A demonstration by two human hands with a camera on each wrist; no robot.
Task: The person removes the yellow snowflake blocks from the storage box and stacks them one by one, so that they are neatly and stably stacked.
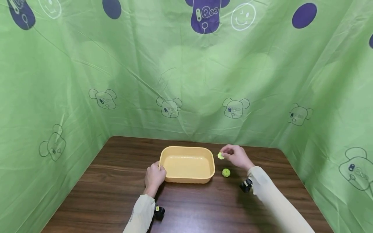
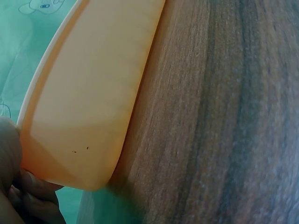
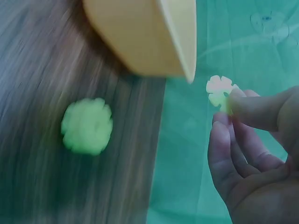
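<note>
A pale yellow rectangular plastic tray [image 1: 187, 165] sits on the wooden table. My left hand [image 1: 155, 177] grips its left rim near the front corner, thumb inside and fingers outside; the left wrist view shows the tray wall [image 2: 88, 107] beside those fingers. To the right of the tray and above the table, my right hand [image 1: 237, 157] pinches a thin light-green flower-shaped piece [image 3: 219, 89] between thumb and fingertips. Another green flower-shaped piece [image 1: 226, 172], thicker, perhaps a stack, lies on the table below that hand. It looks blurred in the right wrist view.
The dark wood table [image 1: 192, 207] ends at its back edge against a green curtain [image 1: 198, 74] printed with bear heads. The curtain also hangs along both sides. A small black camera is strapped to each wrist.
</note>
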